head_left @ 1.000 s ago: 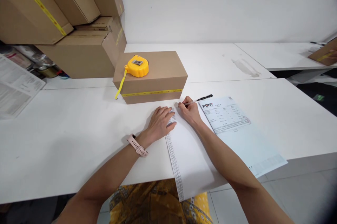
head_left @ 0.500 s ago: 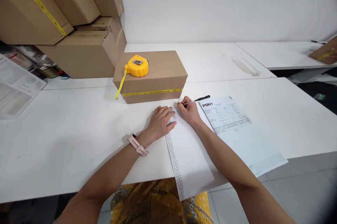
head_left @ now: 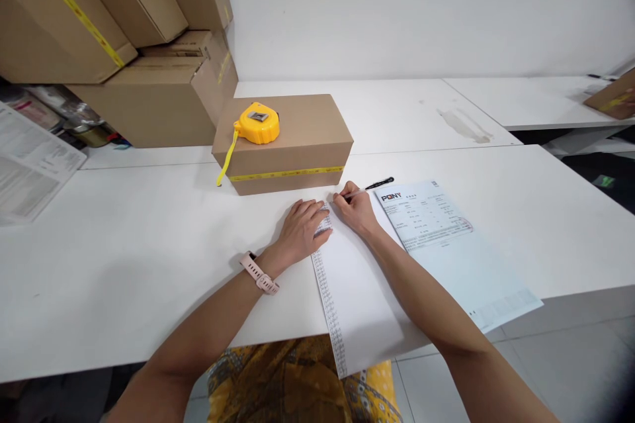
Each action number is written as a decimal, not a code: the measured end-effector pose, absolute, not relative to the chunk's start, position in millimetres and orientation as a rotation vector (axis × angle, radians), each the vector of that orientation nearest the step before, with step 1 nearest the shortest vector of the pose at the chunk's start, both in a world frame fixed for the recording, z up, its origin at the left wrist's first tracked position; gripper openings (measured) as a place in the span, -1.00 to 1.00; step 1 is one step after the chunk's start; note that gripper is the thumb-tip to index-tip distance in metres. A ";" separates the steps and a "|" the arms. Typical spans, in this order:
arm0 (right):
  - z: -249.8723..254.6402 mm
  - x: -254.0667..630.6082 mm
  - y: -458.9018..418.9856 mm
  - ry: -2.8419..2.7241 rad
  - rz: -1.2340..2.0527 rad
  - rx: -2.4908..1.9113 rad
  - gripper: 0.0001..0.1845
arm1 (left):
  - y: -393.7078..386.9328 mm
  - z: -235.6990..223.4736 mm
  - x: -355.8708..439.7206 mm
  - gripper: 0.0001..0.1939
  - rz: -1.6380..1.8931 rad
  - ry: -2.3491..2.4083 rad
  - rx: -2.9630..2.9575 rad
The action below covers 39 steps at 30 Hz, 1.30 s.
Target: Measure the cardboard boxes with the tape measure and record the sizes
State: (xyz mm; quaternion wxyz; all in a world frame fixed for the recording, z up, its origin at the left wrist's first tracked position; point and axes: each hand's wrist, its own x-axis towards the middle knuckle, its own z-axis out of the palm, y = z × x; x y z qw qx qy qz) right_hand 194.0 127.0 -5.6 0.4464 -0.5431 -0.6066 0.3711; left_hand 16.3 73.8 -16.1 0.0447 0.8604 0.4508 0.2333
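A white sheet of paper (head_left: 370, 317) with a column of handwriting down its left edge lies on the table and juts past the front edge. My left hand (head_left: 301, 231) rests flat on its upper left corner, fingers stretched out and a little apart. In my right hand (head_left: 356, 210) is a black pen (head_left: 380, 183), pinched near the top of the sheet; the fingers hide its tip. Right of the sheet lies a printed document (head_left: 426, 224) with a red stamp, partly behind my right forearm.
Behind my hands stands a taped cardboard box (head_left: 292, 161) with a yellow tape measure (head_left: 258, 124) on top. Several larger cartons (head_left: 149, 98) are stacked at the back left. Printed papers (head_left: 34, 165) lean at the far left. A white wall (head_left: 421, 6) closes off the back.
The pen's upper end has shifted very slightly to the left. Both hands stay in nearly the same place on the sheet.
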 end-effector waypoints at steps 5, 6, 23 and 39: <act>-6.1 194.1 128.0 -1.497 0.903 -1.352 -0.76 | 73.4 -16.4 16.9 -0.66 0.722 1.399 2.619; -6.4 194.3 128.2 -1.489 0.899 -1.358 -0.76 | 73.3 -16.4 16.9 -0.66 0.723 1.400 2.619; -5.9 195.8 128.5 -1.511 0.886 -1.379 -0.76 | 73.1 -14.2 17.5 -0.65 0.705 1.402 2.608; -5.8 196.8 128.8 -1.482 0.880 -1.396 -0.77 | 73.1 -11.4 17.5 -0.67 0.689 1.401 2.597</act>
